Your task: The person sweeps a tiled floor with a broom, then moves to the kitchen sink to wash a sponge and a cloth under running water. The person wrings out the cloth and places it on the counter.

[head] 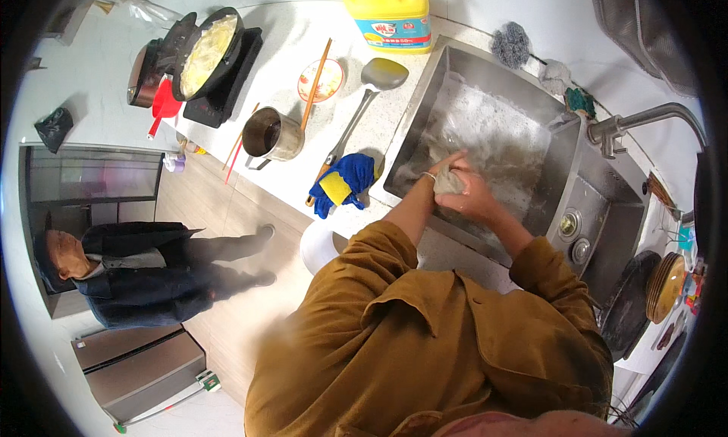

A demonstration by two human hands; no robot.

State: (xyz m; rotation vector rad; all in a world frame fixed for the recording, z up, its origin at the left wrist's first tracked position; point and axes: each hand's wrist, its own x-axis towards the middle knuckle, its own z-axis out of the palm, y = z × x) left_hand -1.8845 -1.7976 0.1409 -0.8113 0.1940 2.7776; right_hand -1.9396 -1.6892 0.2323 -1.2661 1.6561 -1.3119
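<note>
Over the near left part of a stainless steel sink basin (495,112) with cloudy, foamy water in it, my two hands are close together. My right hand (469,195) is closed around a bunched greyish cloth (449,182). My left hand (452,163) reaches forward just beside the cloth, its fingers partly hidden; whether it also grips the cloth I cannot tell. A thin light band circles my left wrist. Left of the basin, on the counter, lie a blue glove with a yellow patch (347,181) and a metal wok spatula (364,107).
A yellow detergent jug (389,16) stands behind the basin's left corner. Further left are a metal pot (273,134), a bowl (321,81) with chopsticks and a food-filled wok (209,56). A faucet (614,131) rises at right. Another person (153,266) stands at left.
</note>
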